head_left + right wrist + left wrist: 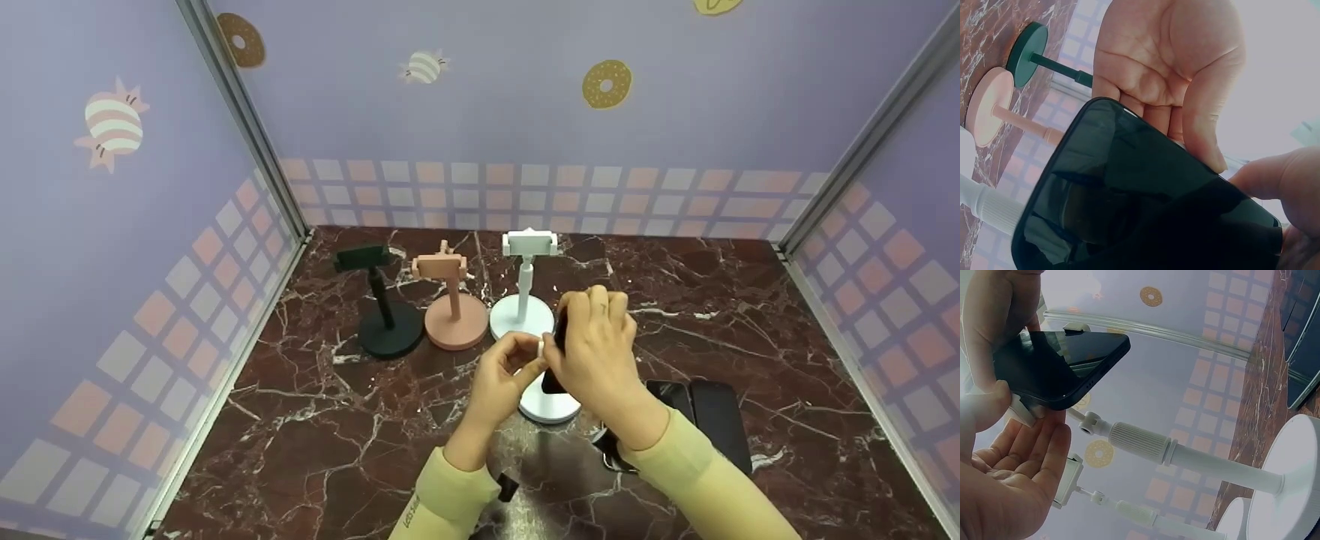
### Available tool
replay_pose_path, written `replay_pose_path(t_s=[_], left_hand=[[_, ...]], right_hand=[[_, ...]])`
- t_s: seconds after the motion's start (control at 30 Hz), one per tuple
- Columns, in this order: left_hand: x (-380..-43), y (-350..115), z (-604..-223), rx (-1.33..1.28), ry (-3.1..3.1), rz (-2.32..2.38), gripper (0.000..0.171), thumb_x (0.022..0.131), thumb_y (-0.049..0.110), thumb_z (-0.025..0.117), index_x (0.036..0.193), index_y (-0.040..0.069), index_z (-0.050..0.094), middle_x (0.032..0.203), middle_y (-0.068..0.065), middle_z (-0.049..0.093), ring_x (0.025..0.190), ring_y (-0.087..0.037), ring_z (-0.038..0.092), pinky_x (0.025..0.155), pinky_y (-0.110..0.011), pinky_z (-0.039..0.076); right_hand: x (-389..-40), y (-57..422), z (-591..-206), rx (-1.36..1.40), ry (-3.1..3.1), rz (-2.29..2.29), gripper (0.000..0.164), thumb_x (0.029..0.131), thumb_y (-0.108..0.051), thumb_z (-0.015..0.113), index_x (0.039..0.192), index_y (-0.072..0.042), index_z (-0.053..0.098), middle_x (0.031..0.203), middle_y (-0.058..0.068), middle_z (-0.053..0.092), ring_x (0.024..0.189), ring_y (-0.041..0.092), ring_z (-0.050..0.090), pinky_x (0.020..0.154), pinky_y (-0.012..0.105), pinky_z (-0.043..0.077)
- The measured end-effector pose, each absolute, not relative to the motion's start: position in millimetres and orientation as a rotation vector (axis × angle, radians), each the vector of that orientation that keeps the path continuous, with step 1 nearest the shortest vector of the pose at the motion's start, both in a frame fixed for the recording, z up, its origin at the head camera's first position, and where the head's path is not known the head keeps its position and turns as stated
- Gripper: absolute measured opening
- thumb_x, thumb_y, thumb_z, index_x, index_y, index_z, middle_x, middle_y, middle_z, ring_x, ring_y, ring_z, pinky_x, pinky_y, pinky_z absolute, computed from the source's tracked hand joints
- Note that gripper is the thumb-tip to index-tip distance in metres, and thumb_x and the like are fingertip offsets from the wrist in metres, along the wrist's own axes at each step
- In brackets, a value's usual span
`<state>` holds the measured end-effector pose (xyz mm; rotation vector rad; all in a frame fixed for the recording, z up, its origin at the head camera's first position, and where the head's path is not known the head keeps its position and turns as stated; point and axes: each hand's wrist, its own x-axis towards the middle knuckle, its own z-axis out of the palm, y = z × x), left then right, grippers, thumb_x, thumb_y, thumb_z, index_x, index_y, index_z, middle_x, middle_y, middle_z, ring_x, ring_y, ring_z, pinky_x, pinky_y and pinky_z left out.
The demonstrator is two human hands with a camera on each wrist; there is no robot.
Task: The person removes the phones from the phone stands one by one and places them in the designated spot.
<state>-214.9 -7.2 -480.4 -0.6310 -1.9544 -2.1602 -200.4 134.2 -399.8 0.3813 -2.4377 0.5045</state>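
My right hand [600, 360] grips a black smartphone [1129, 191], tilted above the nearest white phone stand. That stand's round base [551, 407] sits on the table, and its ribbed stem [1137, 441] leads up behind the phone. With the thumb and fingers, my left hand [499, 379] pinches the white clamp [1023, 410] at the phone's edge. In the left wrist view the other left fingers [1030, 455] spread below the phone. Most of the clamp is hidden by the phone and hands.
Behind stand another white phone stand [525, 289], a pink one [455, 321] and a dark green one [390, 330]. Two dark phones lie at the right, one [718, 416] beside the other [670, 391], partly under my right forearm. Patterned panels [480, 112] enclose the marbled table [315, 420].
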Motion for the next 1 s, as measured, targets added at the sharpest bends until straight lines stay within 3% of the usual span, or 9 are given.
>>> replay_pose_path(t_s=[1.0], left_hand=[[-213.5,-6.5,-481.2,-0.604,-1.964,-2.163,0.022,0.093,0.000,0.072,0.109,-0.013,0.063,0.105,-0.031,0.067,0.092,-0.004,0.064,0.087,-0.022,0.055]], right_hand=[[-203.6,143.9,-401.9,0.489,-2.364,0.600,0.046,0.077,-0.016,0.081,0.110,-0.005,0.050,0.102,0.018,0.049,0.101,0.040,0.040,0.075,0.054,0.040]])
